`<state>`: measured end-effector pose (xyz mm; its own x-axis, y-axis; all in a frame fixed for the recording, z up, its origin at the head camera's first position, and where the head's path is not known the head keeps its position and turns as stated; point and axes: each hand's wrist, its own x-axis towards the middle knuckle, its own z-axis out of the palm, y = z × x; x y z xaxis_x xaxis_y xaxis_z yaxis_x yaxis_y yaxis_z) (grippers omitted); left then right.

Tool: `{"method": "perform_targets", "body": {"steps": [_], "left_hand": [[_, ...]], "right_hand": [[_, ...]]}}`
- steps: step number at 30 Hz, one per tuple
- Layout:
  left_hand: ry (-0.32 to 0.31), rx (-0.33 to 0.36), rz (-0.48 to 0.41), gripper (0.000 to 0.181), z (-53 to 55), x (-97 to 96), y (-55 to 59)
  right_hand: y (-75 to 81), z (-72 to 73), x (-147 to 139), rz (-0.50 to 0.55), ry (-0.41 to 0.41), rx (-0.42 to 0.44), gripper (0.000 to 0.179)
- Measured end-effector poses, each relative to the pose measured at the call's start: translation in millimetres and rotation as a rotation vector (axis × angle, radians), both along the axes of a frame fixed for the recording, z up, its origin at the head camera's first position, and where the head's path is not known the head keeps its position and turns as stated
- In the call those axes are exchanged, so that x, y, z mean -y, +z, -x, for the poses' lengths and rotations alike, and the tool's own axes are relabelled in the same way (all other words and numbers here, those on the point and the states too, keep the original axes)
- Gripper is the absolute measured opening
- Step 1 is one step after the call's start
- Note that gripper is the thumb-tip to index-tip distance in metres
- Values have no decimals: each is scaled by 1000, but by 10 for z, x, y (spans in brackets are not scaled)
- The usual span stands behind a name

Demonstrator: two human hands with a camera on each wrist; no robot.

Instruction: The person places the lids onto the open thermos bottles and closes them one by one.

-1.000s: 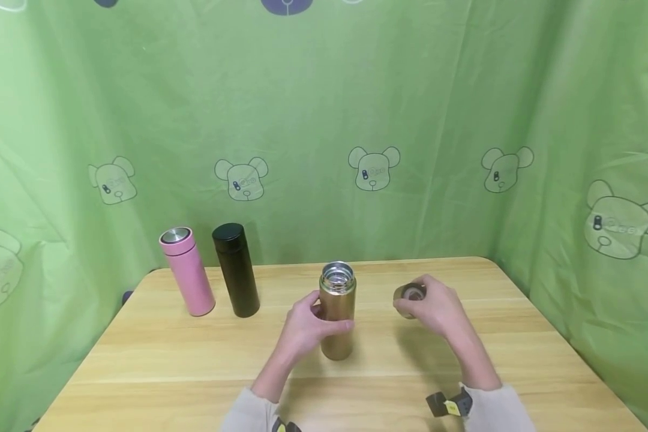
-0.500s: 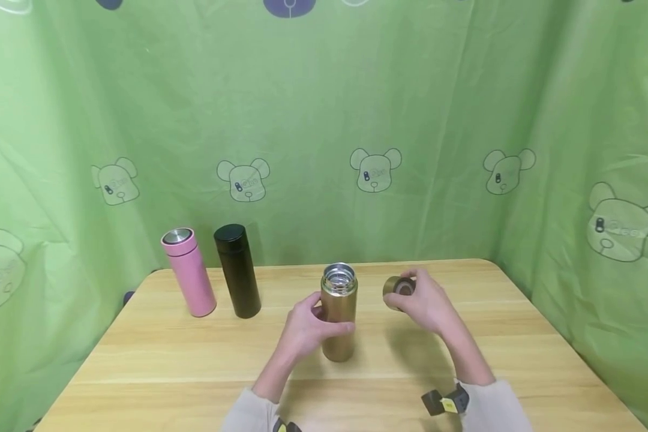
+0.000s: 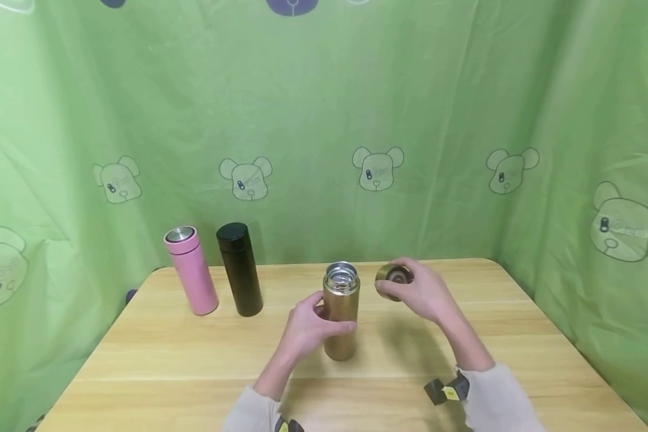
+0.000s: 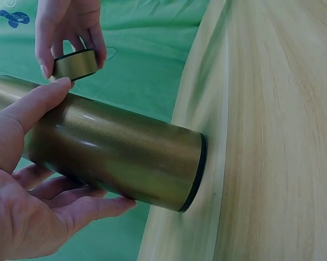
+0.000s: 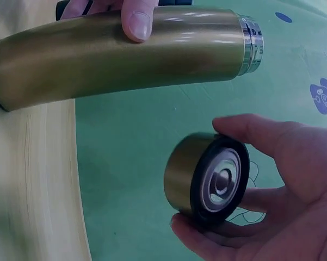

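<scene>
A gold thermos bottle [image 3: 341, 312] stands upright on the table, its threaded steel mouth uncovered. My left hand [image 3: 309, 329] grips its body from the left, thumb across the front. To the right of the bottle and above the table, my right hand [image 3: 423, 293] pinches the gold lid [image 3: 384, 275] between thumb and fingers. In the right wrist view the lid [image 5: 184, 174] is tilted, showing its dark rim and pale inner disc. A gap separates lid and bottle mouth [image 5: 252, 45].
Left of the bottle stand a pink thermos [image 3: 194, 276] with a silver-topped lid and a black thermos [image 3: 240, 273], both capped. The wooden table [image 3: 183, 384] is bordered at the back and sides by a green curtain [image 3: 313, 120] with bear prints.
My right hand has moved left and a little up with the lid, bringing it closer to the gold bottle. My left hand and the bottle have stayed in place.
</scene>
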<state>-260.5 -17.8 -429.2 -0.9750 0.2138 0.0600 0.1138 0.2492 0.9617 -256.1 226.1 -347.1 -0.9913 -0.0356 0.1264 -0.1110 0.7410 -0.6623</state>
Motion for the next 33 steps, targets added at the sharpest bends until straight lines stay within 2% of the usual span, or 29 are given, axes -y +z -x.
{"method": "perform_targets", "body": {"steps": [4, 12, 21, 26, 33], "left_hand": [[4, -9, 7, 77, 8, 4, 6], [5, -15, 7, 75, 10, 15, -18], [-2, -6, 15, 76, 10, -3, -11], [-4, -3, 20, 76, 8, -5, -16], [-6, -12, 24, 74, 7, -4, -5]], "right_hand": [[54, 2, 0, -5, -4, -2, 77], [118, 9, 33, 66, -30, 55, 81], [158, 2, 0, 95, -45, 106, 82], [186, 1, -3, 72, -40, 87, 85], [224, 20, -3, 21, 23, 50, 79]]}}
